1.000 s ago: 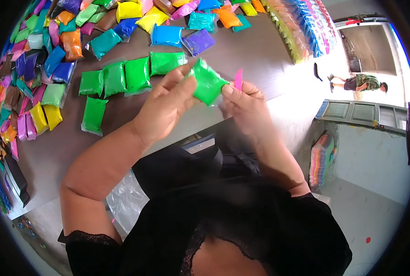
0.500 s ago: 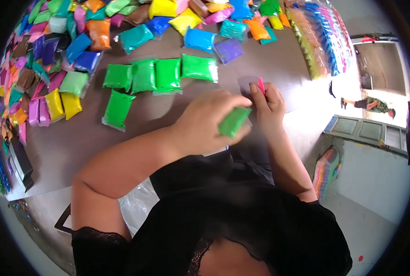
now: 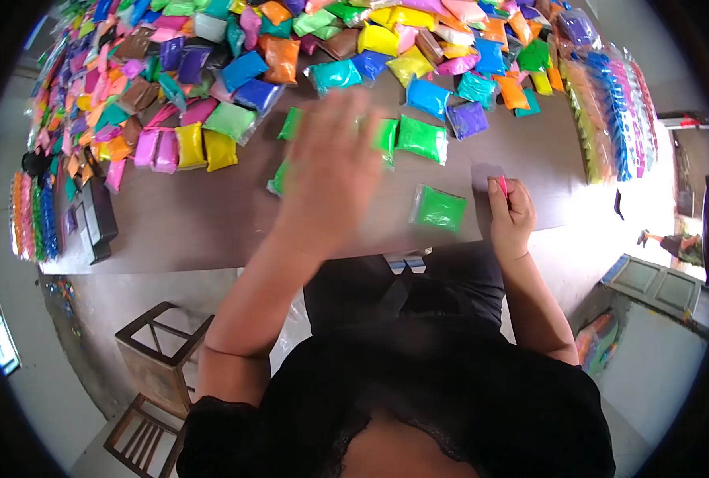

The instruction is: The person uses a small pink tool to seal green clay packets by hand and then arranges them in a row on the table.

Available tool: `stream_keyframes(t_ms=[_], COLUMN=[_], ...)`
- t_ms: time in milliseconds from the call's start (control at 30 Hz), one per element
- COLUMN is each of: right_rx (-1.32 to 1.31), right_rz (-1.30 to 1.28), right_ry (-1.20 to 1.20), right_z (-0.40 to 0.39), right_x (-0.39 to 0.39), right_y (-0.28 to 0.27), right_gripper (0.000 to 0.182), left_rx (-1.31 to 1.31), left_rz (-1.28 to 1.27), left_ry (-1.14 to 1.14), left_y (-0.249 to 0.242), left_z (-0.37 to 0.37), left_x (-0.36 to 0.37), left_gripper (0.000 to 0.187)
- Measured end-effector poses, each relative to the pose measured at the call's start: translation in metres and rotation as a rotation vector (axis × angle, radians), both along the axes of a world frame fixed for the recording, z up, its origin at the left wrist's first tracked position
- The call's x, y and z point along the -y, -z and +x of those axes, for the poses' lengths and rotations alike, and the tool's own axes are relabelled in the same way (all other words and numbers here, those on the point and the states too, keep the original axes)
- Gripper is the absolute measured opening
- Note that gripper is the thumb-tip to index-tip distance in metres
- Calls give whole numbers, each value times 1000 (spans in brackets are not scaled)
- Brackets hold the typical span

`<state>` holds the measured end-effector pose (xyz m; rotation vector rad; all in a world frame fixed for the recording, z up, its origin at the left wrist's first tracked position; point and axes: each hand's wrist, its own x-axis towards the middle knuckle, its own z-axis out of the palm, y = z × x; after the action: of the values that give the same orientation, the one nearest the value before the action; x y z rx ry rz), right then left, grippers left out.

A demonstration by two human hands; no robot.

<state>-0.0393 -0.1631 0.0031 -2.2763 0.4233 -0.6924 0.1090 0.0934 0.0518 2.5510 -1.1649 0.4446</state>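
My left hand is smeared by motion, its fingers stretched out over a row of green packets. It partly hides those packets; a green packet shows at the row's right end. Another bright green packet, in clear wrap, lies by itself nearer the table's front edge, between my hands. Near that same edge, my right hand is closed, with a small thin pink strip pinched between thumb and fingers.
A heap of coloured packets covers the back and left of the brown table. Strips of joined packets lie at the right end. A black object stands at the left. Wooden chairs are on the floor to the left.
My left hand has let go of the green packet, which now lies on the table, and has moved forward and left over the row. My right hand still holds the pink strip. The view has shifted.
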Motion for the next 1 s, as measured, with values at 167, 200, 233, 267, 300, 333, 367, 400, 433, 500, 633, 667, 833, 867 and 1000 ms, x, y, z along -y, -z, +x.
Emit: stream_keyframes(t_ms=[167, 200, 233, 267, 300, 333, 367, 400, 433, 500, 633, 667, 833, 867, 1000], right_rx=[-2, 20, 40, 48, 34, 21, 32, 2, -32, -80, -176, -213, -234, -176, 116], right_rz=[25, 18, 10, 12, 37, 63, 66, 53, 27, 121, 328, 307, 217, 110, -170], right_ry=[-71, -97, -120, -128, -126, -124, -130, -146, -145, -209, -372, -349, -297, -336, -463], right_z=[-1, -1, -2, -4, -4, -3, -2, -1, -3, -3, -11, -15, -16, -11, 35], right_x=[2, 4, 6, 8, 8, 7, 6, 6, 10, 16, 47, 55, 88, 91, 73], right_y=[2, 3, 3, 3, 2, 2, 3, 2, 0, -8, -10, -12, -11, -14, -19], right_gripper=[8, 7, 7, 7, 7, 8, 8, 9, 10, 15, 18, 18, 16, 14, 17], left_rx=[-119, -125, -118, -126, -131, -115, -59, -6, -2, 94, -9, -77, -65, -40, -69], left_rz=[-25, -59, -58, -70, -81, -80, 9, 92, 76, 186, -9, -10, -120, -63, 11], left_ry=[-162, -131, -140, -127, -114, -122, -118, -99, -74, -226, -68, 35, -39, -89, -118], left_y=[48, 49, 53, 55, 55, 50, 45, 41, 35, 20, 14, 12, 35, 38, 50], left_z=[3, 0, -4, -8, -9, -10, -11, -12, -14, -24, -45, -54, -48, -39, -30], left_x=[-37, -38, -42, -47, -54, -60, -66, -67, -63, -45, 15, 35, 72, 74, 78], left_gripper=[42, 39, 39, 37, 36, 36, 36, 36, 36, 37, 40, 43, 50, 50, 40])
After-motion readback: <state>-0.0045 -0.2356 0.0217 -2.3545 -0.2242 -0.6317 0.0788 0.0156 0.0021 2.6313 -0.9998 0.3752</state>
